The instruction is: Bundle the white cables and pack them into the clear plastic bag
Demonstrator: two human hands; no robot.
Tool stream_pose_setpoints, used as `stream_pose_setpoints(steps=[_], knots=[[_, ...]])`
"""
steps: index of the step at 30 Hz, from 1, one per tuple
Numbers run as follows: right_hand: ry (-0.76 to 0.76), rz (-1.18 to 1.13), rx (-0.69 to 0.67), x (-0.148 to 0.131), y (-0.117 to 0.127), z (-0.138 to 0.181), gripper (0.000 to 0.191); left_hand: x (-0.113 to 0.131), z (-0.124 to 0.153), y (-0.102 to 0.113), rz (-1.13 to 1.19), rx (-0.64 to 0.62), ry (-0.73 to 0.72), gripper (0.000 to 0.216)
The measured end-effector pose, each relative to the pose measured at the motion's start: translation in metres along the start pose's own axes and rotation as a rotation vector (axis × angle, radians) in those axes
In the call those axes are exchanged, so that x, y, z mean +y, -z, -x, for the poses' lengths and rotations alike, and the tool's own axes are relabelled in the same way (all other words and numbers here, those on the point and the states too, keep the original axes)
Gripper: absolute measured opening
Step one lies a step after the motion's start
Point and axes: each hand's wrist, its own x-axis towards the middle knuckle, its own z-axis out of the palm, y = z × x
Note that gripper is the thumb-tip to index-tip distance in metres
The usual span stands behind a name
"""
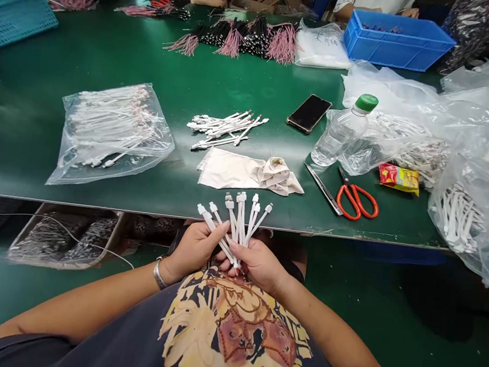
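With fingers (pixel 220 231) of left hand (pixel 195 247) and right hand (pixel 264 263), grasping white cables (pixel 242 224), seemingly fanning them; next likely needing steadiness.

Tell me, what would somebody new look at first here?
Probably the fan of white cables between the person's left hand and right hand, by the near edge of the green table. Next might come the red-handled scissors on the right, near a water bottle with a bright green cap. The blue bin at the far right side stands out too.
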Motion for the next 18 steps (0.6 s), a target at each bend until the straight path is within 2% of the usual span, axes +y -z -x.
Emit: stream_pose_setpoints(steps=[4, 8, 10, 13, 15, 18], knots=[[-0.053, 0.02, -0.078, -0.009, 0.011, 0.001, 0.044, 0.004, 0.0, -0.005, -0.106, 0.15, -0.012, 0.04], [-0.127, 0.023, -0.141, -0.021, 0.016, 0.004, 0.041, 0.008, 0.0, -0.011, -0.089, 0.256, 0.014, 0.039], [-0.164, 0.031, -0.149, -0.025, 0.016, 0.006, 0.04, 0.01, 0.001, -0.014, -0.039, 0.268, 0.056, 0.037], [-0.175, 0.036, -0.159, -0.026, 0.016, 0.004, 0.04, 0.012, 0.002, -0.019, 0.07, 0.218, 0.112, 0.034], [-0.169, 0.029, -0.166, -0.023, 0.015, 0.002, 0.04, 0.011, 0.004, -0.021, 0.131, 0.195, 0.112, 0.033], [-0.154, -0.006, -0.169, -0.018, 0.013, 0.001, 0.04, 0.008, 0.007, -0.024, 0.161, 0.252, 0.067, 0.031]])
